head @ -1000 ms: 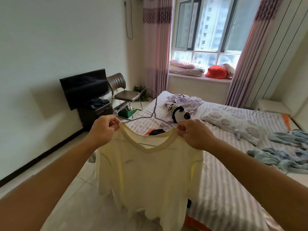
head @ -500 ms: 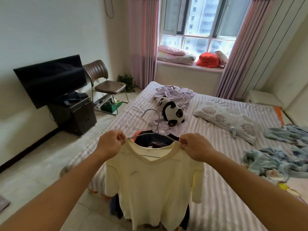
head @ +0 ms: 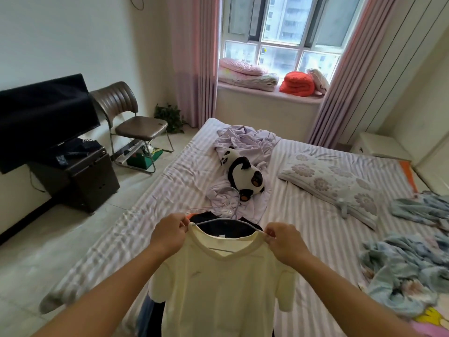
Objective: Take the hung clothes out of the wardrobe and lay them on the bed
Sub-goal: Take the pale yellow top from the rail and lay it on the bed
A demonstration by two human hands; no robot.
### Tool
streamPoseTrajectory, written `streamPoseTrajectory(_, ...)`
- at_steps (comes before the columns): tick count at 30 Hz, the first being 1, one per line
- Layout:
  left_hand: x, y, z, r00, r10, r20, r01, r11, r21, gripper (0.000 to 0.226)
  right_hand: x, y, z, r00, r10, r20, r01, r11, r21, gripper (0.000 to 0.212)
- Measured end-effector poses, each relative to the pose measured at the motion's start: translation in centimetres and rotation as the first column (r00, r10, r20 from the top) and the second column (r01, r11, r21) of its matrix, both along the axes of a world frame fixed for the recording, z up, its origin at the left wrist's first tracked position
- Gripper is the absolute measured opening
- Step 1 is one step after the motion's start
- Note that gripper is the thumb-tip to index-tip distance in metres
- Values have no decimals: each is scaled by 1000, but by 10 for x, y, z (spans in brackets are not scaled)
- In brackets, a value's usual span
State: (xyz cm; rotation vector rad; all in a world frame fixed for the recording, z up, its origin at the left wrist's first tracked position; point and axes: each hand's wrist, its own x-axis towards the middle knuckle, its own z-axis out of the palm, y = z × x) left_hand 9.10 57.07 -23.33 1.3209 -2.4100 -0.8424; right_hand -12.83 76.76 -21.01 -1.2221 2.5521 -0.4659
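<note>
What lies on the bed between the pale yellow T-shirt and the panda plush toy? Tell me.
Head view: a dark garment on a wire hanger, over crumpled lilac cloth.

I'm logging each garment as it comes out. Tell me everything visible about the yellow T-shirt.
The yellow T-shirt is pale, soft knit with a ribbed V-neck and short sleeves, on a thin wire hanger. The left hand and right hand pinch its shoulders, holding it up facing the person above the bed's near edge, over dark clothes.

Matt cream cloth T-shirt [head: 218, 283] on thin metal hanger [head: 226, 221] — striped cotton-like bed [head: 303, 229], glossy brown chair [head: 126, 110]
</note>
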Motion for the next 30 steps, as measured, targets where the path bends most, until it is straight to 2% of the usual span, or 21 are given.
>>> streamPoseTrajectory(5,-58,-14,-21,992,123,8,-123,992,2,20,-57,-33,-36,997,6,73,-4,1000,-27,17)
streamPoseTrajectory(14,-137,-64,-67,986,166,-11,-162,972,170,18,-128,-100,-101,989,-68,129,75,996,-46,25)
streamPoseTrajectory(18,-164,-103,-117,994,105,-27,-97,970,222,22,-149,-131,-138,971,-151,183,167,983,-71,19)
streamPoseTrajectory(21,-183,-128,-159,996,89,-20,-83,974,213,29,-163,-154,-166,962,-147,232,161,986,-45,18)
streamPoseTrajectory(26,-202,-168,-229,996,44,76,-61,967,246,17,-187,-197,-211,939,-123,320,124,992,17,18)
streamPoseTrajectory(28,-215,-174,-219,994,2,107,-27,973,228,27,-198,-214,-234,925,-117,362,105,993,52,22)
streamPoseTrajectory(30,-228,-182,-230,988,-54,145,20,974,226,48,-207,-229,-260,914,-123,388,99,992,81,28)
